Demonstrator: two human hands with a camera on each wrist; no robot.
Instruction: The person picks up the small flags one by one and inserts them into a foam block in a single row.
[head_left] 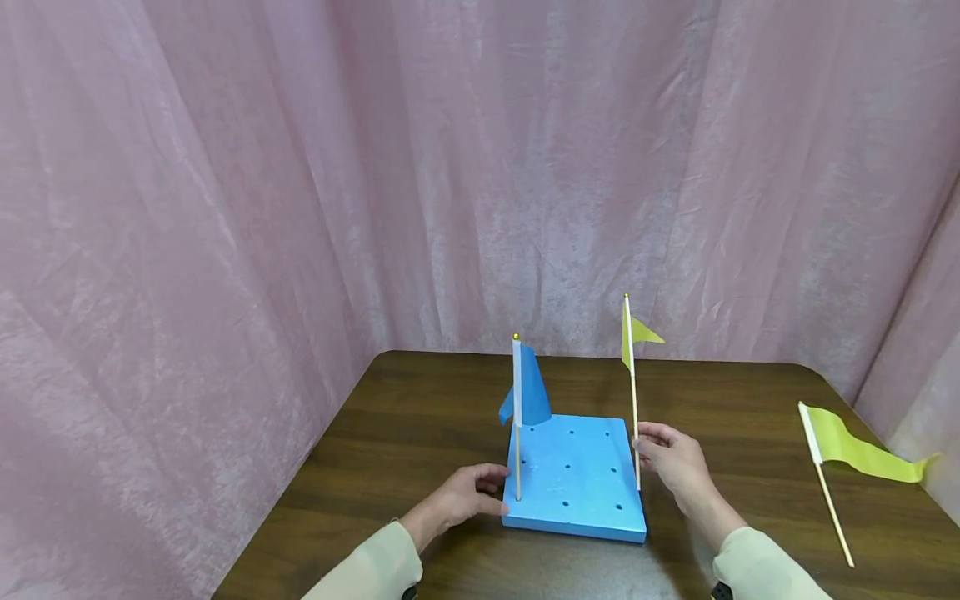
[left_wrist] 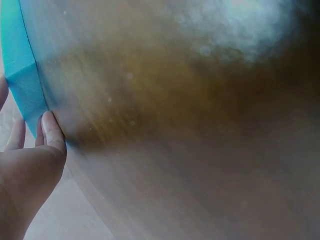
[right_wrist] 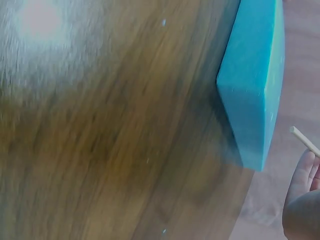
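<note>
Head view: right hand pinches the yellow flag upright beside the blue foam block; left hand, fingers curled, steadies its edge. Left wrist: fingers touch foam. Right wrist: stick end off the block; it could miss a hole

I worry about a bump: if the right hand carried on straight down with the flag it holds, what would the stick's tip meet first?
Probably the right edge of the blue block. The right hand holds the yellow flag upright with the stick's tip low at that edge; depth is unclear, so it might land on the table beside it.
</note>
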